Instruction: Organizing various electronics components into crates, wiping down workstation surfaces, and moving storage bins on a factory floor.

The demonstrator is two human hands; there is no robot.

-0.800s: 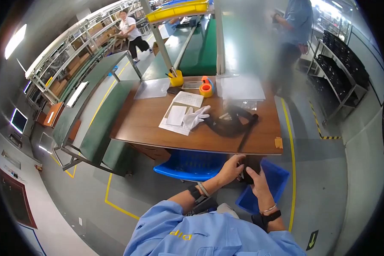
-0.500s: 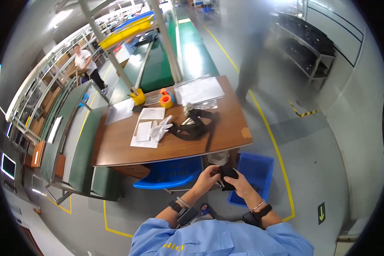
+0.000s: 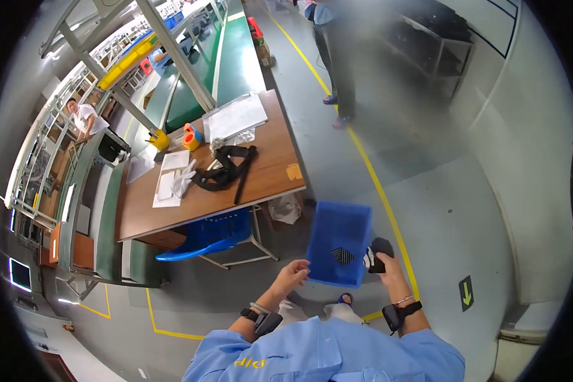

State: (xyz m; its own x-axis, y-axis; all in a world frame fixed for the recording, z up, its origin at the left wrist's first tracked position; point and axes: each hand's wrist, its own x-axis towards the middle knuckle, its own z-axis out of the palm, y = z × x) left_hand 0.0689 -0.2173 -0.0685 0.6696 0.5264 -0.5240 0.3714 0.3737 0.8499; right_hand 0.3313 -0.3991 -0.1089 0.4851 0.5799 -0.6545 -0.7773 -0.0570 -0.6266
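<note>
So the person has turned away from the brown wooden worktable (image 3: pixel 261 184) since the last couple of shots. A second ago both hands were bunched together low down over a small dark object, right by the blue plastic chair (image 3: pixel 204 237). Now the table sits off to the far left and the rectangular blue plastic bin (image 3: pixel 337 239) on the grey floor is straight ahead, between the two hands.

The right hand (image 3: pixel 382 264) is clamped around that small black handheld object (image 3: pixel 379 249), which has a bit of white showing on its near-left side; can't make out what it is exactly. It sits just off the bin's right edge. The left hand (image 3: pixel 291 275) has come off it and now hangs empty, fingers loosely spread, right at the bin's near-left corner, maybe touching the rim, hard to say.

My read: the two-handed fiddling is done and the object is now one-handed, over by the bin.

The black strap bundle (image 3: pixel 226 170) and white papers (image 3: pixel 172 181) sit untouched on the table, with another person (image 3: pixel 337 44) standing far off by the yellow floor line (image 3: pixel 369 165).
</note>
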